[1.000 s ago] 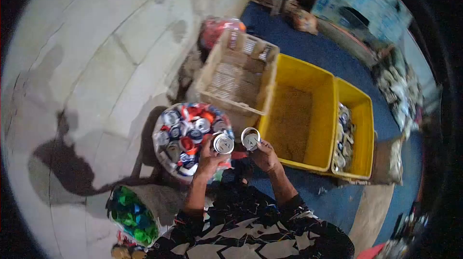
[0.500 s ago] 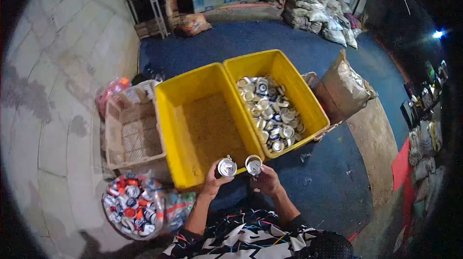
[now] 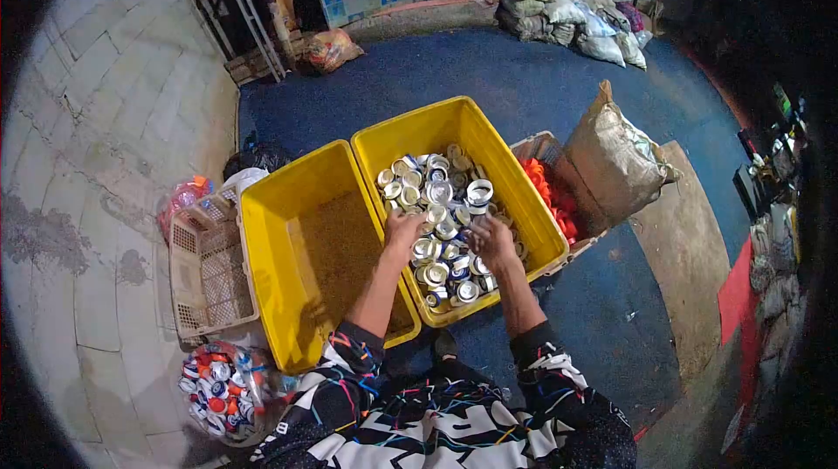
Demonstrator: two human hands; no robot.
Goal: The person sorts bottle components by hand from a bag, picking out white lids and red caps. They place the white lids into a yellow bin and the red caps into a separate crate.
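Both hands are low over the right yellow bin (image 3: 546, 207), which holds a heap of silvery, round cut can ends (image 3: 458, 273). My left hand (image 3: 404, 229) is at the bin's left side, fingers apart beside the heap. A larger-looking silvery can piece (image 3: 439, 193) lies just beyond its fingertips. My right hand (image 3: 491, 240) is over the right part of the heap, slightly blurred, with its fingers spread. Just past those fingers is a white-sided can piece (image 3: 478, 193) with its round opening facing up.
The left yellow bin (image 3: 292, 233) adjoins the right one. A pale plastic crate (image 3: 214, 264) stands left of it, above a bag of mixed can pieces (image 3: 218, 390). Another crate with orange-red pieces (image 3: 550, 194) and a full sack (image 3: 620, 159) stand right. Sacks (image 3: 572, 6) pile up behind.
Both hands have moved forward from the left bin's near edge to over the right bin. The can pieces they held have left the fingers. The view has shifted, showing the orange-red pieces.
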